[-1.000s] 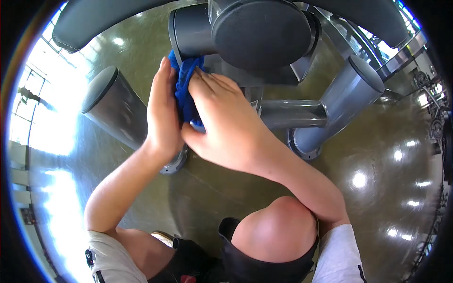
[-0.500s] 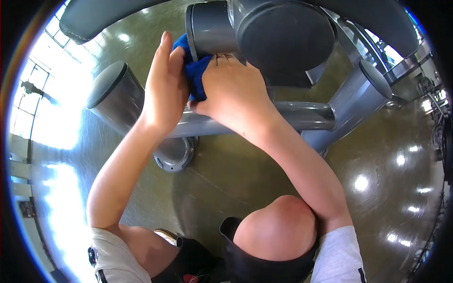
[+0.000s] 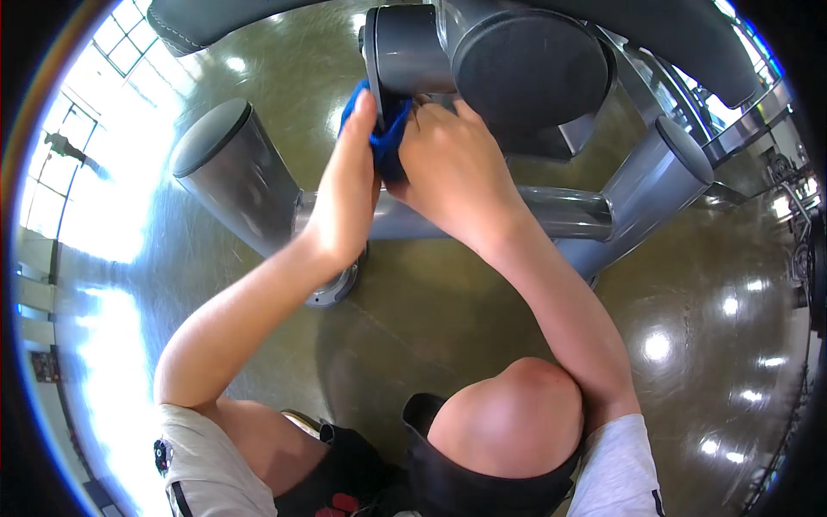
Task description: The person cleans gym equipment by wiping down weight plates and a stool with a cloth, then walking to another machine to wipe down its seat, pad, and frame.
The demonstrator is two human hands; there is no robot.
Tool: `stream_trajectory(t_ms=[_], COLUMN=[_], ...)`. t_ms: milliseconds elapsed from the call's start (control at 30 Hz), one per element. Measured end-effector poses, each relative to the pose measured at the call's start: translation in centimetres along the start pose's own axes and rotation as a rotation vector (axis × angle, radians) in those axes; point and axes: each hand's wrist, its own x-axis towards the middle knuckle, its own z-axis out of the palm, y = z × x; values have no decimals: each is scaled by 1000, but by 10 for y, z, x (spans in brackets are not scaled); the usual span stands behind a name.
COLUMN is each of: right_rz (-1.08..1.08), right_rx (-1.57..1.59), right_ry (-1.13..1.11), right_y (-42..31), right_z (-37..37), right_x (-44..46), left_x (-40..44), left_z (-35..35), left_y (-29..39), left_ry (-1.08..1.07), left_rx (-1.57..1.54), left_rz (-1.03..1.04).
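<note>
A crumpled blue cloth (image 3: 394,127) is wrapped around the lower end of a narrow flat metal plate (image 3: 372,65) on a grey gym machine. My left hand (image 3: 349,189) presses the cloth from the left, thumb pointing up; its other fingers are mostly hidden. From the right, my right hand (image 3: 457,159) grips the same cloth with bent fingers, its knuckles just below a dark grey cylinder (image 3: 416,50). Beside that cylinder sits a large round black end cap (image 3: 530,69), close to the right hand but apart from it.
Below the hands runs a grey horizontal tube (image 3: 560,211), joined to slanted capped posts at left (image 3: 245,185) and right (image 3: 646,185). Black padding (image 3: 233,19) arches across the top. My bent knee (image 3: 508,418) is low in view, above a glossy olive floor (image 3: 413,319).
My left hand has shifted right, nearer the right hand, and its thumb is lower against the cloth. The right hand has moved slightly right. The machine appears slightly further right in view.
</note>
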Motion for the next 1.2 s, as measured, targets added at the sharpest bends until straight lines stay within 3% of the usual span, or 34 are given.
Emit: stream_trajectory(t_ms=[67,100,133,167,200,267,333,367,400,433,467,533,567,600,667,700,733,767,800,867,967,1000,1067,1100,1200], right_rz=[-223,-219,-239,-253,-244,328,489,633,646,695,741,758,768,776,778,578,378,588,588,680,701,709,726,742,722], right_rx=[-55,-56,240,535,531,1368,1387,1404,1399,1351,1304,1269,1272,1276,1223,1200,1169,1083,1082,1100,1096,1095,1112,1108,1114], right_ry=[235,235,268,297,296,-6,72,149,154,95,36,26,98,171,154,145,134,127,128,77,117,139,129,112,122], right_y=[8,12,15,17,19,21,21,23,29,36,41,42,38,38,41,46,47,40,38,38,42,43,45,45,44], right_z=[3,-2,-10,-16,-18,-13,-6,-3,2,10,13,12,17,20,18,19,18,19,14,5,7,7,1,-2,-6], right_x=[-8,-16,-29,-44,-62,-95,-99,-99,-102,-105,-108,-107,-108,-107,-109,-113,-114,-110,-107,-103,-100,-100,-100,-100,-99], left_x=[-11,-17,-25,-34,-39,-44,-40,-28,-22,-23,-25,-29,-34,-35,-38,-41,-46,-49,-51,-55,-49,-46,-37,-32,-38], left_z=[-4,-4,-2,-4,-5,-4,-1,-16,-13,-10,-5,11,13,20,38,48,59,64,63,56,46,41,33,30,29], left_y=[-14,-23,-29,-32,-33,-35,-45,-58,-57,-53,-49,-38,-39,-40,-43,-42,-40,-39,-40,-56,-53,-48,-32,-36,-29], left_ry=[42,85,127,29,23,-76,-19,-173,-329,-513,-523,-424,-404,-412,-450,-457,-551,-638,-711,-932,-1065,-1062,-920,-803,-735], left_rx=[-21,-90,-159,-275,-275,-32,85,341,597,1241,1236,1789,1762,1759,1354,1353,1338,1316,1243,985,1009,1009,1303,1332,1402], left_rz=[42,25,8,-74,-82,-279,-296,-316,-327,143,141,762,937,937,1187,1187,1039,891,840,1023,1213,1214,1070,1211,1172])
